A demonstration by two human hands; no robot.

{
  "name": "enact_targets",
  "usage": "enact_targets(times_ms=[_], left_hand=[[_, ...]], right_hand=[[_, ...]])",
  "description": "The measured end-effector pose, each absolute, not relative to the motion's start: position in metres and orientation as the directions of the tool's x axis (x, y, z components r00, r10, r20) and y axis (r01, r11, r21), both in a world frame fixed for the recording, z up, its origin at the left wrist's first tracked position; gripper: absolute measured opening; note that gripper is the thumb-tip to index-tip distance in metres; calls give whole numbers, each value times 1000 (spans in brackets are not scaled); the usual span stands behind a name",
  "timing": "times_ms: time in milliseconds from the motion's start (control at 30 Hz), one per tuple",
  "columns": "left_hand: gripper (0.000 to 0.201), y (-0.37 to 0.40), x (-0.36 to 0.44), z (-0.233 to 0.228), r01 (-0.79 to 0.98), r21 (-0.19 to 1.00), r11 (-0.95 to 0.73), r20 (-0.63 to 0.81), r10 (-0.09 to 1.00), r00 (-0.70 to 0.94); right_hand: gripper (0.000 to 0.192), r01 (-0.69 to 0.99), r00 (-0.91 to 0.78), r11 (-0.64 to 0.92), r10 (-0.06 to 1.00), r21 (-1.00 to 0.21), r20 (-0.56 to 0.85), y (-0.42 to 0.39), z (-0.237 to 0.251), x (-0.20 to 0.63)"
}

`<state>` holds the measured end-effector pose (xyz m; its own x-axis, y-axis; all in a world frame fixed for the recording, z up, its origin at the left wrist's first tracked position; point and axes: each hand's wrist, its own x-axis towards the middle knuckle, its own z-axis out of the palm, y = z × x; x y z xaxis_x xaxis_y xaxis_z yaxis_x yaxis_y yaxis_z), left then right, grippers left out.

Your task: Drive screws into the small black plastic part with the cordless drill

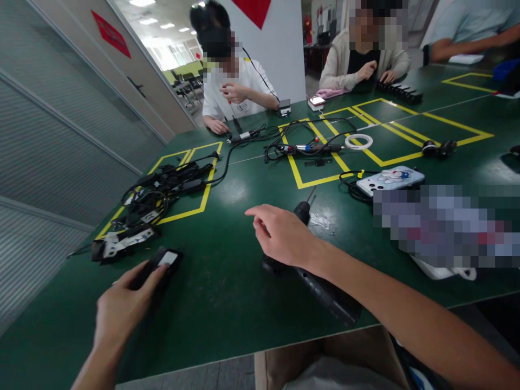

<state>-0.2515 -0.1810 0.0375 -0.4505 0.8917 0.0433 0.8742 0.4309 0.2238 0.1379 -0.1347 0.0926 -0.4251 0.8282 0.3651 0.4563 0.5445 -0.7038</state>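
Over green bench point(219, 309), we're clamping left hand point(124, 303) on black device point(174, 263), ideally holding it level; right hand point(284, 236) hanging half-spread above drill-like tool point(331, 298), contact unclear.

Slatted blinds point(44, 124) are filling the left side of my feed; I'm seeing a black lever handle point(136, 86) jutting from the door point(117, 70), ceiling lights point(148, 21) glowing above office chairs point(189, 89), and a white pillar point(282, 62) rising beyond the green table point(219, 309).

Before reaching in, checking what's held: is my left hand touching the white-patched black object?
Touching: the head view shows the left hand gripping the black object, thumb on it.
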Motion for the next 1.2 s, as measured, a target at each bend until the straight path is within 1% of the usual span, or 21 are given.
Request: enact_targets(times_ms=[33,100,167,200,267,333,400,500,567,667,833,900,1033,1133,1200], left_hand=[[58,-170,-242,35,891,245,382,60,912,-407],[57,-143,-213,34,931,317,182,101,969,-224],[58,-110,-174,36,920,391,7,132,989,-63],[58,-93,-153,36,903,423,-71,140,990,12],[58,-59,-111,35,857,465,-222,166,973,162],[57,-29,-72,34,790,505,-348,161,937,310],[54,-6,-38,34,719,550,-425,143,896,420],[54,12,-1,36,637,589,-497,111,830,546],[54,15,13,38,625,588,-513,92,811,578],[55,14,20,40,646,588,-487,67,825,561],[55,9,20,40,653,593,-471,75,840,537],[58,8,21,39,640,619,-456,88,850,520],[71,8,21,36,553,725,-412,98,855,509],[76,7,16,34,514,755,-408,147,868,474],[70,-1,9,33,500,759,-417,236,892,386]], right_hand=[[35,531,-387,527,847,-664,363,-143,96,142],[35,706,-292,434,898,-559,328,-163,99,149],[34,852,-174,277,950,-444,258,-187,93,153],[40,898,-126,201,970,-391,210,-198,88,153],[59,946,-79,115,988,-303,130,-215,76,151],[69,967,-66,85,994,-239,85,-224,67,148],[73,974,-53,63,997,-215,54,-226,62,146],[72,974,-47,55,998,-221,42,-223,62,146],[71,969,-51,64,997,-237,58,-223,62,148],[72,957,-43,64,996,-282,81,-228,59,153],[78,916,6,38,994,-400,107,-240,52,165],[79,893,24,29,993,-448,113,-245,51,168],[75,847,51,29,989,-530,135,-254,54,167],[73,817,72,48,980,-575,184,-262,60,165],[73,800,67,85,971,-594,230,-267,65,165]])
